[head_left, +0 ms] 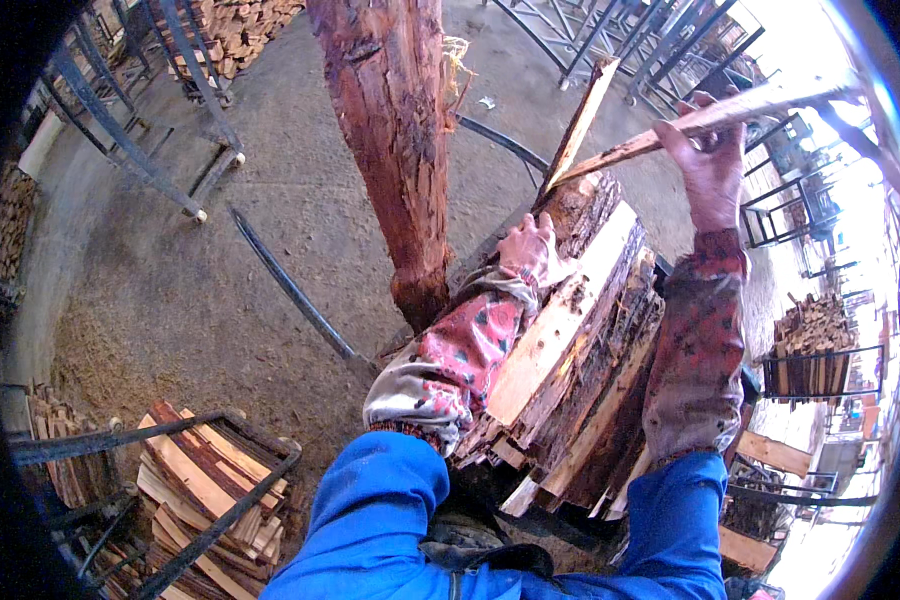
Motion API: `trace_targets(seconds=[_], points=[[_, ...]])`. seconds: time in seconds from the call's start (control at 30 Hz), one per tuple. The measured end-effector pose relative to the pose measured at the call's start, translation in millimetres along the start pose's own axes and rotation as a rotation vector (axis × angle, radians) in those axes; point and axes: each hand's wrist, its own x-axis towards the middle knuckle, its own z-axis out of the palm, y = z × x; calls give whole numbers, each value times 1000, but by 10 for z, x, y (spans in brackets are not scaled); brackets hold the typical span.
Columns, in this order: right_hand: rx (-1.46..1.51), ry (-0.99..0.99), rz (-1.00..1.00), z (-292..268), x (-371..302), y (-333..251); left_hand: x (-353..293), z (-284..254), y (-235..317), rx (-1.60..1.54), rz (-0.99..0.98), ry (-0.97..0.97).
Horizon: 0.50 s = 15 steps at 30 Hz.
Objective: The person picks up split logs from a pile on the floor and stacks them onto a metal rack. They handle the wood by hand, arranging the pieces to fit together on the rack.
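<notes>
Blue jacket (375,505) fills the near edge. Right hand (712,165): fingers clamped on a long wood strip (625,150), held up at the far right, beyond the slab stack (562,325). Left hand (532,252): fingers slightly apart, resting on the stack's far left part. Reddish log (395,130) left of stack.

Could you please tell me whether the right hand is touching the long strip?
Touching: the head view shows the right hand gripping the long strip.

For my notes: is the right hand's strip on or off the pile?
Mostly off: the right hand grips the strip, which sticks out past the pile. Its left-end contact is unclear.
</notes>
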Motion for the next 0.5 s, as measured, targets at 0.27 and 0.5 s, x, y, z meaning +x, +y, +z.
trace_targets(seconds=[0.27,0.5], points=[[149,-219,57,481,348,731,-74,-38,52,51,21,2],[-224,-246,-145,578,637,780,-26,-15,-65,22,10,-14]])
